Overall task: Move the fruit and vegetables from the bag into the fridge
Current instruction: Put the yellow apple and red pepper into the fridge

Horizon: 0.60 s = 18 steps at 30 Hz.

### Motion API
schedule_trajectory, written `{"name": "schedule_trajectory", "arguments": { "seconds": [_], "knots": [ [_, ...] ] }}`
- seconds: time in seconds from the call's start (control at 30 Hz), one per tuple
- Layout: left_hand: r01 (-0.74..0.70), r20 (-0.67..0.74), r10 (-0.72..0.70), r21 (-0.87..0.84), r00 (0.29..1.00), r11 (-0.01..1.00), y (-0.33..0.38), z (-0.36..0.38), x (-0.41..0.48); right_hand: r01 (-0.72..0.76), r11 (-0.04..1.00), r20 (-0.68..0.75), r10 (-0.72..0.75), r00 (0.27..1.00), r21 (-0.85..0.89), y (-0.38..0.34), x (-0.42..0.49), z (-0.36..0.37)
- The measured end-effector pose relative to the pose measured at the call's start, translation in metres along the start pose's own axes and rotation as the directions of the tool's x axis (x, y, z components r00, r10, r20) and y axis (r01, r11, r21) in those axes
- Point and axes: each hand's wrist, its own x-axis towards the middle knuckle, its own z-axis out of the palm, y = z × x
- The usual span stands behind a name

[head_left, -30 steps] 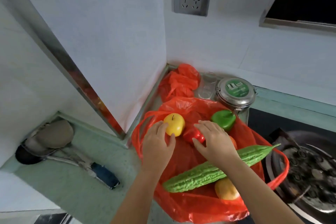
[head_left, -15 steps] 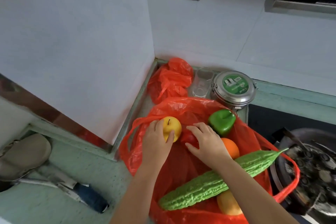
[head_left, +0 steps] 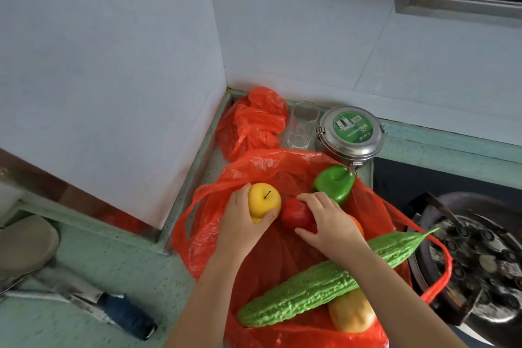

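Observation:
An open red plastic bag (head_left: 271,263) lies spread on the counter with produce on it. My left hand (head_left: 241,223) grips a yellow apple (head_left: 264,199) at the bag's far left. My right hand (head_left: 327,220) curls round a red fruit (head_left: 295,213) beside it. A green pepper (head_left: 334,183) sits behind my right hand. An orange (head_left: 357,224) peeks out under my right wrist. A long green bitter gourd (head_left: 324,282) lies diagonally across the bag, under my right forearm. A yellow-orange fruit (head_left: 351,312) rests near the bag's front edge. No fridge is in view.
A crumpled second red bag (head_left: 251,121), a clear glass (head_left: 300,127) and a steel tin with a green label (head_left: 350,133) stand in the corner. A gas stove with a pan (head_left: 480,257) is on the right. A knife with a dark handle (head_left: 121,311) lies at left.
The view has shifted closer and down toward the bag. My left hand has closed round the yellow apple, and my right hand has closed on the red fruit.

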Motion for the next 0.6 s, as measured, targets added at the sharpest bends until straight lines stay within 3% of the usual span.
{"name": "schedule_trajectory", "arguments": {
  "seconds": [0.23,0.6],
  "knots": [
    [0.08,-0.02,-0.083,-0.107,0.996,0.991,-0.001,0.003,-0.003,-0.028,0.999,-0.021,0.028,0.999,0.017,-0.002,-0.002,0.001],
    [0.056,-0.166,-0.11,-0.304,0.98,0.951,0.023,-0.035,-0.043,-0.043,0.938,-0.229,0.128,0.965,0.344,-0.02,-0.033,-0.023]
  ]
}}
